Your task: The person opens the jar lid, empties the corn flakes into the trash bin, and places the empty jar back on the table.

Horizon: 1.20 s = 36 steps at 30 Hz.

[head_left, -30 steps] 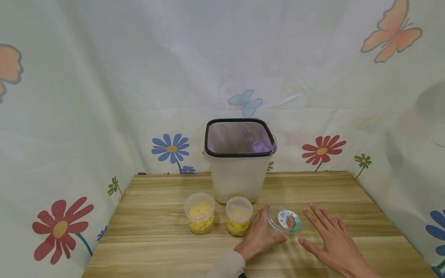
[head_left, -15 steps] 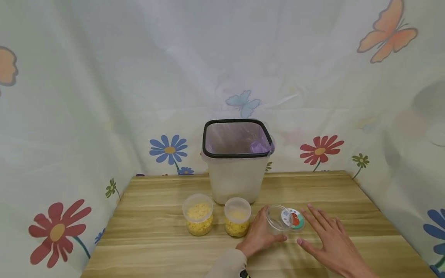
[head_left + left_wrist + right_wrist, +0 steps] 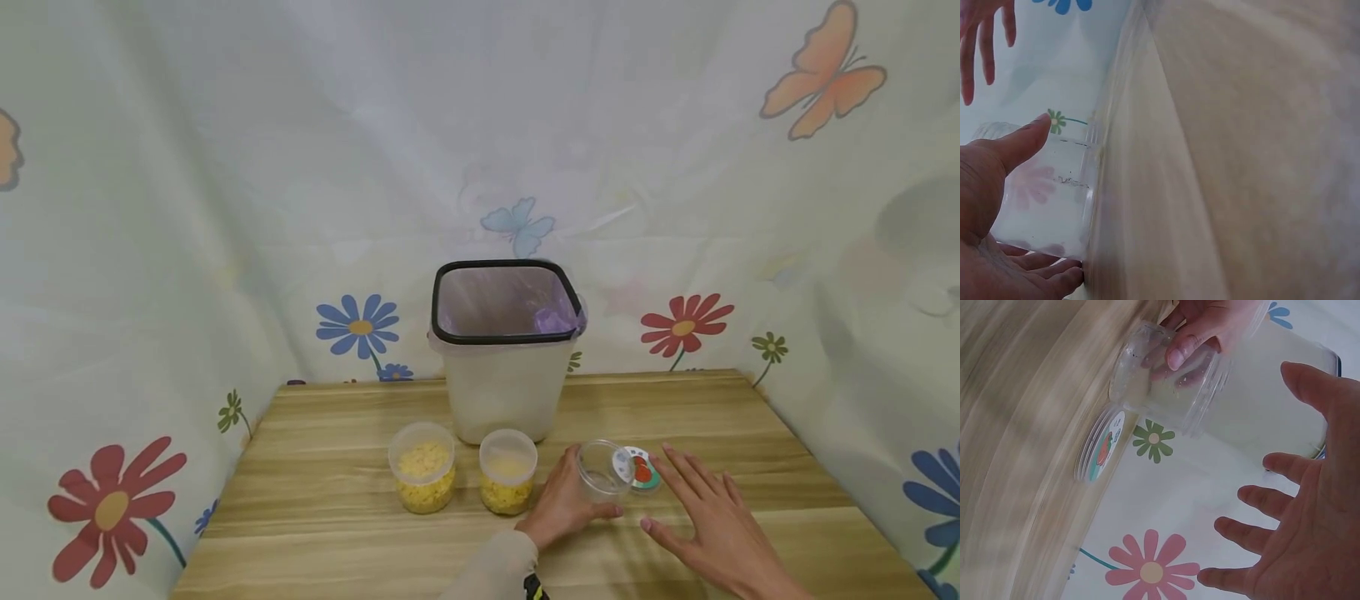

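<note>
My left hand [image 3: 564,505] holds a see-through plastic jar [image 3: 605,472] near the table's right half, thumb on one side and fingers on the other. In the left wrist view, the jar [image 3: 1050,200] stands with its wall between thumb and fingertips, and no contents show in it. Just right of the jar lies a stack of clear lids [image 3: 646,473], the top one with a white and green label and a red picture. My right hand [image 3: 712,517] hovers beside the lids with fingers spread. In the right wrist view the right hand [image 3: 1297,512] holds nothing.
Two clear tubs with yellow bits, a wider tub [image 3: 425,492] and a narrower tub [image 3: 508,496], stand left of my left hand. Behind them is a pale bin [image 3: 504,392] with a black rim and a purple liner. Flower-printed sheeting [image 3: 360,167] encloses the wooden table [image 3: 337,550].
The head view has turned slightly right, so tubs and bin sit further left. More of the lids shows beside the jar. Both hands keep nearly the same pose.
</note>
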Available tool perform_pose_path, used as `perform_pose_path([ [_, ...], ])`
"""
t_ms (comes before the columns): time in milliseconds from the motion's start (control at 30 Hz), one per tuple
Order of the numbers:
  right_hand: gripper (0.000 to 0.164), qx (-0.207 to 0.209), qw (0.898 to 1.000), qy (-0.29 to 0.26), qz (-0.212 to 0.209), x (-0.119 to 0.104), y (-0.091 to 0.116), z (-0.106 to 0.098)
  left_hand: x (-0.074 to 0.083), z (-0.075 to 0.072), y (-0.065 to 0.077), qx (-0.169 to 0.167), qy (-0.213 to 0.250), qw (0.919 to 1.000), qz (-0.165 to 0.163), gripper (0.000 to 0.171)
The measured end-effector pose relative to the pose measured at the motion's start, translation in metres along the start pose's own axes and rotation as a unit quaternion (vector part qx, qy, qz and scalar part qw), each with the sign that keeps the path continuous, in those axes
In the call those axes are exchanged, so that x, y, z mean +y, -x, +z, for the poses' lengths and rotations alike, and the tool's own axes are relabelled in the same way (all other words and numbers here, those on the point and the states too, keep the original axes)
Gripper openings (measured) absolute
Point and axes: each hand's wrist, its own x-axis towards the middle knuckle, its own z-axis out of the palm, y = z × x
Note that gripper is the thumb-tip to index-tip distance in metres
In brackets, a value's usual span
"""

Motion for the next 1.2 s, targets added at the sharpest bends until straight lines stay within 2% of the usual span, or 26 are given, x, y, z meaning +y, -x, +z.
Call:
perform_pose_path([
  [300,0.087,0.024,0.999,0.001,-0.022,0.000,-0.004,-0.007,0.007,-0.005,-0.002,-0.011,-0.009,0.9993,-0.035,0.117],
  [467,0.086,0.026,0.999,0.005,-0.030,-0.003,-0.005,-0.011,0.013,-0.010,-0.001,-0.009,-0.002,0.9994,-0.034,0.116],
  [833,0.080,0.063,0.997,-0.005,-0.053,-0.009,-0.005,-0.015,0.031,-0.025,0.004,0.016,0.009,0.9993,0.033,0.106],
  [1000,0.075,0.064,0.997,-0.016,-0.050,-0.012,-0.005,-0.017,0.038,-0.035,0.011,0.022,-0.028,0.9969,0.070,0.100],
  [1200,0.069,0.069,0.996,-0.022,-0.054,-0.016,-0.008,-0.019,0.045,-0.053,0.021,0.031,-0.062,0.9902,0.121,0.090],
])
